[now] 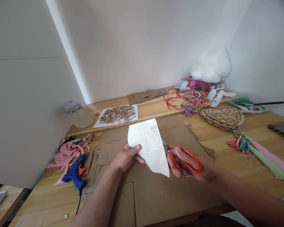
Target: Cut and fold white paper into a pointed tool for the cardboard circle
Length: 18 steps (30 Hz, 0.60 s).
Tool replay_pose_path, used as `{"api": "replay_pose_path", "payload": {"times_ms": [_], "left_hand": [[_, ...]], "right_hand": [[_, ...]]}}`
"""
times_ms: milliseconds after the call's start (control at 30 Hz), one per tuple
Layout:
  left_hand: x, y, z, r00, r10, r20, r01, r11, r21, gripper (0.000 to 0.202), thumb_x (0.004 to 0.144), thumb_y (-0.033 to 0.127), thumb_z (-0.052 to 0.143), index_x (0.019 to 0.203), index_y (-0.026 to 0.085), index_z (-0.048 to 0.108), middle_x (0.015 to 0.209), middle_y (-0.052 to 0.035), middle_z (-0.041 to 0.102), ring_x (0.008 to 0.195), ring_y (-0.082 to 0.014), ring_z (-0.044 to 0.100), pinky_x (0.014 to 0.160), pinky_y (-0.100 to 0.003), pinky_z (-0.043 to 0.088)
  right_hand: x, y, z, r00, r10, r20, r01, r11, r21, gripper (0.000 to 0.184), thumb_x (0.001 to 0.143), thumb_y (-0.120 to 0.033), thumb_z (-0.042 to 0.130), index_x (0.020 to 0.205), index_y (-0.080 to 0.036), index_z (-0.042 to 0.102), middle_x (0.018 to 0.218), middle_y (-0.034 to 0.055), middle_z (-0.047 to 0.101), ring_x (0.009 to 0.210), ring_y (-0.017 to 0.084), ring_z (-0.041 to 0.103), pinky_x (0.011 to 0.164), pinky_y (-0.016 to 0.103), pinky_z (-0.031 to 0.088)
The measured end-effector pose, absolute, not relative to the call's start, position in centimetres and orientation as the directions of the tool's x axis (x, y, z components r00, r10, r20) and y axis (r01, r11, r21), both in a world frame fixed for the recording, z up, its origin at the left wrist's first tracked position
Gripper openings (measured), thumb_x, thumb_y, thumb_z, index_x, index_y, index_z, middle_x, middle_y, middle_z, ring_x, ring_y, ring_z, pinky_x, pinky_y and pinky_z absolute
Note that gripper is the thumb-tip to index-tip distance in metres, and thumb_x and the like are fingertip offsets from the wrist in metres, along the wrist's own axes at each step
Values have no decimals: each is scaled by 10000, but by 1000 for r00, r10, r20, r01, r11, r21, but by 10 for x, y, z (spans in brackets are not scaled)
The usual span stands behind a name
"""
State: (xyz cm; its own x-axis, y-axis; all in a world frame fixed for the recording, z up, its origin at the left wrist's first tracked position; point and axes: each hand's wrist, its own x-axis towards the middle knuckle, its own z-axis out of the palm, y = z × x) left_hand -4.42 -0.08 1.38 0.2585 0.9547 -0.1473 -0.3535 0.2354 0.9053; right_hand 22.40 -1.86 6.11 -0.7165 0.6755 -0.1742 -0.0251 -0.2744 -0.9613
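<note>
A white paper sheet point(148, 148) with a curved lower edge and small handwriting near its top right is pinched in my left hand point(131, 154), thumb on the front. My right hand point(186, 164) grips red-handled scissors point(196, 162), fingers through the loops. The metal blades point up and left at the sheet's right edge, and their tips are partly behind the paper. Beneath both hands lies brown cardboard point(170, 195) on the wooden table.
A blue glue gun point(75, 173) and pink scraps point(67, 151) lie left. Behind are a sheet with dried brown pieces point(118, 114) and a plastic jar point(78, 115). Colourful tassels point(194, 102), glue bottles point(217, 98) and a woven straw piece point(223, 117) sit at right.
</note>
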Motion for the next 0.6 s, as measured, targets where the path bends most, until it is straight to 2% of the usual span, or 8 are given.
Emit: {"api": "replay_pose_path", "payload": {"times_ms": [167, 267, 367, 500, 600], "left_hand": [[-42, -3, 19, 291, 938, -189, -323, 282, 904, 366, 675, 395, 850, 854, 89, 760, 739, -113, 759, 456, -129, 647, 429, -185, 533], [-41, -3, 20, 283, 937, -204, -330, 295, 897, 345, 657, 342, 870, 867, 88, 766, 812, -118, 770, 548, -133, 687, 497, -171, 560], [-41, -3, 18, 272, 942, -197, -362, 290, 886, 366, 678, 320, 862, 955, 102, 762, 916, -121, 769, 690, -173, 728, 599, -224, 619], [-38, -3, 18, 202, 962, -183, -427, 255, 868, 388, 694, 386, 845, 956, 117, 748, 930, -107, 761, 740, -221, 734, 554, -298, 645], [-35, -4, 19, 193, 960, -202, -425, 267, 865, 394, 711, 383, 833, 984, 116, 738, 936, -109, 761, 743, -231, 734, 526, -308, 645]], "right_hand": [[222, -17, 64, -707, 691, -151, -28, -241, -970, 582, 938, -683, 344, 779, -160, 544, 613, -1, 526, 468, 76, 317, 459, 225, 255], [222, -17, 65, -686, 710, -156, -22, -235, -972, 583, 935, -685, 352, 803, -157, 562, 603, -5, 516, 478, 81, 325, 454, 218, 246], [221, -18, 65, -683, 716, -145, -15, -212, -977, 584, 923, -693, 368, 788, -160, 564, 616, 2, 523, 488, 85, 332, 464, 220, 253], [221, -19, 65, -688, 719, -101, -45, -181, -983, 584, 908, -718, 370, 810, -175, 564, 631, 5, 532, 491, 95, 324, 460, 222, 260], [221, -20, 63, -689, 719, -90, -50, -171, -984, 567, 912, -710, 377, 837, -180, 568, 634, 4, 531, 496, 101, 322, 470, 224, 277]]}}
